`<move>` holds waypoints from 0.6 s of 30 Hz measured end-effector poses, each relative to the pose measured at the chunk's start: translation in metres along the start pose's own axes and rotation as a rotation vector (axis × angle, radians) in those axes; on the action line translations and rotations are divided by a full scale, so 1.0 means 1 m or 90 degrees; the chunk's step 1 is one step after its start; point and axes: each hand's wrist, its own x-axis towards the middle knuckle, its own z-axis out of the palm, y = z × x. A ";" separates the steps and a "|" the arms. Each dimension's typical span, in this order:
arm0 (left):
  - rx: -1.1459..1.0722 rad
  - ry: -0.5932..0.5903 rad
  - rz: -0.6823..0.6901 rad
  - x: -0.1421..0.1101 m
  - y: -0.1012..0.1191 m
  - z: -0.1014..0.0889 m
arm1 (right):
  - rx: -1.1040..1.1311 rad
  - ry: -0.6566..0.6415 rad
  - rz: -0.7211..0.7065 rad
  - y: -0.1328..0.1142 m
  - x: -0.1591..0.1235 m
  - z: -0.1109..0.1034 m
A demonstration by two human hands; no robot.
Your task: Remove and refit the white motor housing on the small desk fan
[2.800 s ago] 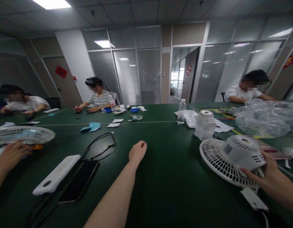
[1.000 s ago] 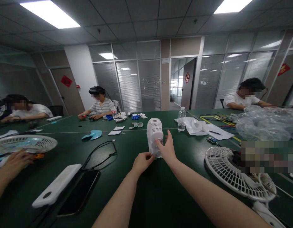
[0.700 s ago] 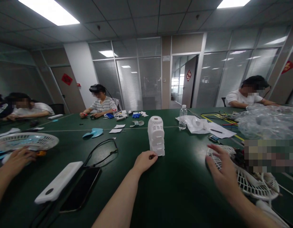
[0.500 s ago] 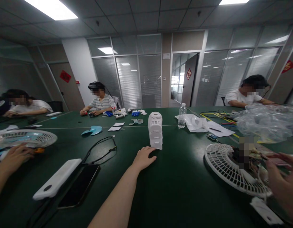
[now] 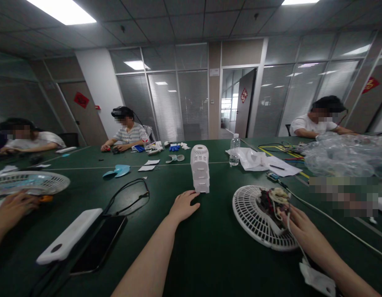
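A white slotted fan housing (image 5: pixel 200 169) stands upright mid-table; its ridged side looks like several covers nested together. My left hand (image 5: pixel 184 206) rests on the table just in front of it, fingers apart and holding nothing, fingertips close to its base. On the right, a round white fan grille (image 5: pixel 255 220) carries an uncovered motor with loose wires (image 5: pixel 275 202). My right hand (image 5: pixel 298 225) grips this fan assembly at its right side, by the motor; some fingertips are hidden behind wires. A white cable joins a white switch box (image 5: pixel 316 278) below the hand.
A white power bank (image 5: pixel 69 237) and black phone (image 5: pixel 100 245) lie left, with a looped black cable. Another person's hand (image 5: pixel 16 208) works by a second grille (image 5: pixel 51 181). Behind are a blue fan blade (image 5: pixel 116 170), water bottle (image 5: pixel 234 150) and clear plastic bags (image 5: pixel 339 152).
The white cover has left the right grille, and the white housing has come from the right to mid-table. My right hand let go of it, then took the fan assembly and shifted it left.
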 end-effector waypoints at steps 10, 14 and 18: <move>-0.255 0.135 -0.055 0.012 -0.005 0.004 | -0.072 -0.297 -0.276 -0.124 -0.050 0.042; -0.270 0.257 -0.141 0.014 -0.016 -0.002 | -0.121 -0.270 -0.315 -0.149 -0.050 0.047; -0.249 0.344 -0.213 0.009 -0.025 -0.011 | -0.159 -0.232 -0.341 -0.158 -0.049 0.054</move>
